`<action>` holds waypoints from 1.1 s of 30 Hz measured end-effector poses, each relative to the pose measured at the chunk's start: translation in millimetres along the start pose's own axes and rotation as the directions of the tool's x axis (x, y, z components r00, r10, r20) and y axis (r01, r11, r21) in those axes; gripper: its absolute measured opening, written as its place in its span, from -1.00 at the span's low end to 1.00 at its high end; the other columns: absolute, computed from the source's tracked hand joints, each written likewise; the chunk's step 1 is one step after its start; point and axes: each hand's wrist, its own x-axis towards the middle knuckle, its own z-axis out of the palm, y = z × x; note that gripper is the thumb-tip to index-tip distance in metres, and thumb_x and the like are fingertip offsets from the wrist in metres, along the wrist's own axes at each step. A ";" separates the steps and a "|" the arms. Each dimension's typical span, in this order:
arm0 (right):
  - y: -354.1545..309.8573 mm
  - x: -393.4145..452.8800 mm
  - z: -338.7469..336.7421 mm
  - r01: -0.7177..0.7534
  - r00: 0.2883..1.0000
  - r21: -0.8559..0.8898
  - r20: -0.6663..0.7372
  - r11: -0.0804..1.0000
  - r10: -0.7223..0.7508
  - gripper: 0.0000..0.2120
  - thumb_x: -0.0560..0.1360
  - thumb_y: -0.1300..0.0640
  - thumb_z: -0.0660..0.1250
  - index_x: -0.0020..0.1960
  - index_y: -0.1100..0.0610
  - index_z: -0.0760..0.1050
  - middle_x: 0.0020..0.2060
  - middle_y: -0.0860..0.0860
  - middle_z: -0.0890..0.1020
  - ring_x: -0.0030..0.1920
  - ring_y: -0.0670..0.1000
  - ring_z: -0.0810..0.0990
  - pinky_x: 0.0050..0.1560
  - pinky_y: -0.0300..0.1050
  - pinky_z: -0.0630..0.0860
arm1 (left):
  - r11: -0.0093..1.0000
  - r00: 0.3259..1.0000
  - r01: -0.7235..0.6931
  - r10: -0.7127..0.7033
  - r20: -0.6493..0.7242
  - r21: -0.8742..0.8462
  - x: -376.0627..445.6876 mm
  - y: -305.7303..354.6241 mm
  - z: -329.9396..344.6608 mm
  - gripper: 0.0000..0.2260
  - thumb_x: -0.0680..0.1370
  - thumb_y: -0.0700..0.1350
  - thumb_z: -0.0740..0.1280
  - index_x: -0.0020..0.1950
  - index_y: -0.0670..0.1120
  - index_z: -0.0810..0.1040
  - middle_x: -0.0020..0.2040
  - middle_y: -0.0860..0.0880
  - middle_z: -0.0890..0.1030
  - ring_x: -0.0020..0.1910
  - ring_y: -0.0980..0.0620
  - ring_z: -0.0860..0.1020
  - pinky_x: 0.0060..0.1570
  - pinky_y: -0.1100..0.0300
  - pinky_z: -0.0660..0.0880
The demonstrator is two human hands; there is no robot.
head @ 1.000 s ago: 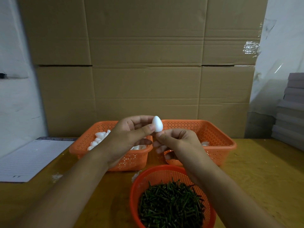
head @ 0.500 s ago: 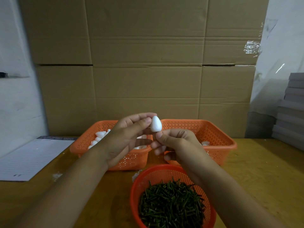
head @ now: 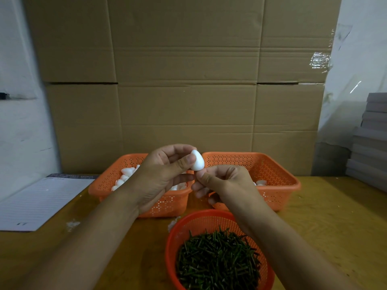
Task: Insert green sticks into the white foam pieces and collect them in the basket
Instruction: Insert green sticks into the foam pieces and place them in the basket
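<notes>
White foam egg (head: pixel 197 160) pinched in left grip (head: pixel 162 174), right grip (head: pixel 225 183) curled beneath, contents hidden

1. We cannot see any green stick between the right hand (head: pixel 225 185) and the foam egg (head: pixel 197 160); its curled fingers cover that spot.
2. The left hand (head: pixel 161 174) hides much of the left basket (head: pixel 104 185) and its foam pieces (head: pixel 123 176).
3. The round basket (head: pixel 201 225) of sticks (head: pixel 217 262) is cut off at the near edge.
4. The notepad (head: pixel 37 201) print is too small to read.
5. The grey stack (head: pixel 370 139) runs off the right edge.
</notes>
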 end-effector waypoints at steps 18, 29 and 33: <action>1.6 1.8 -2.0 0.001 0.998 0.057 -0.066 0.998 0.003 -0.85 0.56 0.19 0.37 -0.11 0.25 0.66 -0.31 0.04 0.71 -0.35 -0.10 0.63 -0.41 -0.30 0.47 | 1.000 1.000 0.000 0.001 0.019 -0.024 0.5 -0.5 -0.5 -0.71 0.44 -0.17 0.47 0.16 -0.07 0.69 0.15 -0.17 0.69 0.11 -0.04 0.68 -0.01 0.22 0.59; 4.7 5.4 -8.1 -0.013 0.999 0.011 -0.046 1.000 0.014 -0.86 0.57 0.17 0.37 -0.09 0.20 0.66 -0.27 0.03 0.72 -0.33 -0.10 0.63 -0.40 -0.30 0.48 | 0.999 1.000 -0.009 0.010 -0.014 0.047 0.8 -2.9 -0.7 -0.71 0.43 -0.07 0.51 0.15 -0.03 0.68 0.12 -0.11 0.69 0.06 -0.02 0.68 -0.08 0.19 0.61; 10.0 12.6 -24.9 -0.128 0.986 0.047 -0.100 0.991 0.132 -0.84 0.57 0.16 0.35 -0.03 0.25 0.63 -0.30 0.04 0.69 -0.34 -0.09 0.60 -0.41 -0.27 0.46 | 0.998 0.993 -0.004 0.011 -0.121 0.057 2.1 -3.0 -2.8 -0.80 0.51 -0.04 0.40 0.12 -0.02 0.67 0.02 -0.05 0.70 -0.09 0.04 0.65 -0.21 0.22 0.58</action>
